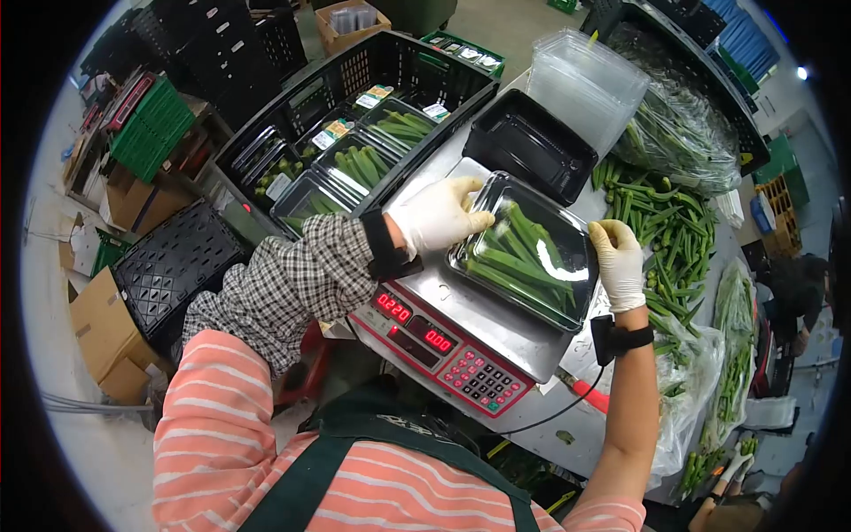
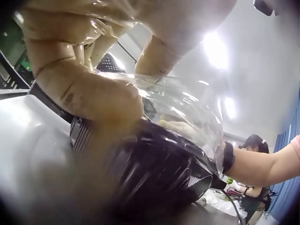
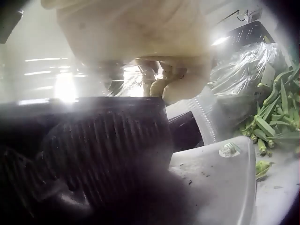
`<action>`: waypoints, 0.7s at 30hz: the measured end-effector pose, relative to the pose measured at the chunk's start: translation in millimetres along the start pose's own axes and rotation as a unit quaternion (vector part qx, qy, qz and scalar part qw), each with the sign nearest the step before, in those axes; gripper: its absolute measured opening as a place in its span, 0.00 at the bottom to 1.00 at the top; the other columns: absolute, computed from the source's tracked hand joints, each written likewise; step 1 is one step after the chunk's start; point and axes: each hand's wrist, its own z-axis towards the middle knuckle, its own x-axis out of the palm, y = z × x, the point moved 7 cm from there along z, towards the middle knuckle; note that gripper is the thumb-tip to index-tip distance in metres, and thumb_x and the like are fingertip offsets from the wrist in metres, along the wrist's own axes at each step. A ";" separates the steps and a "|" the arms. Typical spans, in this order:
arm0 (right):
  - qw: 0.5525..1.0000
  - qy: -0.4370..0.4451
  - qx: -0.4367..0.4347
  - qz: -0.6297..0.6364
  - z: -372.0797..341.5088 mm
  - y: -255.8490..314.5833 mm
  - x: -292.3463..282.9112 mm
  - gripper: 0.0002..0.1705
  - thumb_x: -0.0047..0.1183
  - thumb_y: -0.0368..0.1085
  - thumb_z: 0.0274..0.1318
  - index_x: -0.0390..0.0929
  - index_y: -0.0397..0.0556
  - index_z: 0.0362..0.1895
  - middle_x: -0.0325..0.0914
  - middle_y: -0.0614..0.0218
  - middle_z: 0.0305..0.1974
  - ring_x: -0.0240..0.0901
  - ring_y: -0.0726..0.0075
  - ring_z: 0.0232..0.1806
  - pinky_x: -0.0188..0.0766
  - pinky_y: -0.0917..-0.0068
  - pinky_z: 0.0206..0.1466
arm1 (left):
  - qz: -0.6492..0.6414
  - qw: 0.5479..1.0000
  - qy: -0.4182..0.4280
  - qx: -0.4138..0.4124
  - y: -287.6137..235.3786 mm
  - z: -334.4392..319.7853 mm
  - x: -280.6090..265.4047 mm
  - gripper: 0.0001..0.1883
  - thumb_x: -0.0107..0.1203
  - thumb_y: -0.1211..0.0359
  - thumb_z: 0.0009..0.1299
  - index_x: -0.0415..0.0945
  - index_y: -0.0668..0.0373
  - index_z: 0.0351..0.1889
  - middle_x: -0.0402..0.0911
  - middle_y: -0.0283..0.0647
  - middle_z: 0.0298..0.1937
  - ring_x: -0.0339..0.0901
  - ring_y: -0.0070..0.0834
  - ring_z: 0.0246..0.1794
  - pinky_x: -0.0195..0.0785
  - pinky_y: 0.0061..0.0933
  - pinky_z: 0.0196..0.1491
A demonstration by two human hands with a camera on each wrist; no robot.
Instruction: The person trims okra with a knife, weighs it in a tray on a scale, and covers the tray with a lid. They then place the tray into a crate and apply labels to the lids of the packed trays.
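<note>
A black plastic tray of okra [image 1: 523,257] under a clear lid [image 2: 187,101] is held over the steel plate of a red digital scale [image 1: 479,383]. My gloved left hand [image 1: 434,215] pinches its far left edge, thumb and fingers on the lid and rim in the left wrist view. At the opposite side, my gloved right hand [image 1: 620,266] grips the upper right corner with thumb and fingers. The ribbed tray wall [image 3: 108,150] fills much of the right wrist view, close over the plate. Red digits on the scale read 0.220 and 0.00.
An empty black tray [image 1: 532,146] and stacked clear lids [image 1: 589,89] stand behind the scale. Loose okra [image 1: 665,230] is heaped on the right, near bagged okra [image 1: 683,133]. To the left, a black crate [image 1: 355,75] holds several packed trays. A red-handled tool [image 1: 589,395] lies at front right.
</note>
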 end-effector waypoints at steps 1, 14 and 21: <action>1.000 -0.009 -0.007 -0.017 -0.6 3.8 -0.5 0.14 0.56 0.41 0.54 0.76 0.41 0.33 0.73 0.72 0.26 0.65 0.81 0.27 0.63 0.82 0.31 | -0.030 1.000 -0.004 0.005 3.7 1.0 1.1 0.30 0.56 0.67 0.63 0.58 0.73 0.59 0.72 0.34 0.23 0.68 0.17 0.20 0.64 0.19 0.23; 0.983 -0.037 -0.112 -0.140 -1.2 0.5 4.4 0.19 0.53 0.48 0.54 0.77 0.43 0.31 0.74 0.56 0.26 0.71 0.53 0.31 0.66 0.66 0.36 | 0.165 0.981 -0.077 0.062 5.9 -8.6 3.9 0.28 0.50 0.69 0.64 0.58 0.63 0.63 0.70 0.53 0.50 0.70 0.40 0.50 0.64 0.31 0.51; 0.980 0.145 0.057 0.124 0.8 -39.1 28.9 0.22 0.43 0.47 0.63 0.76 0.39 0.43 0.77 0.72 0.35 0.68 0.81 0.34 0.65 0.82 0.42 | 0.143 0.963 0.087 0.209 10.7 4.6 17.0 0.27 0.40 0.71 0.69 0.49 0.64 0.67 0.39 0.57 0.70 0.34 0.44 0.72 0.32 0.33 0.70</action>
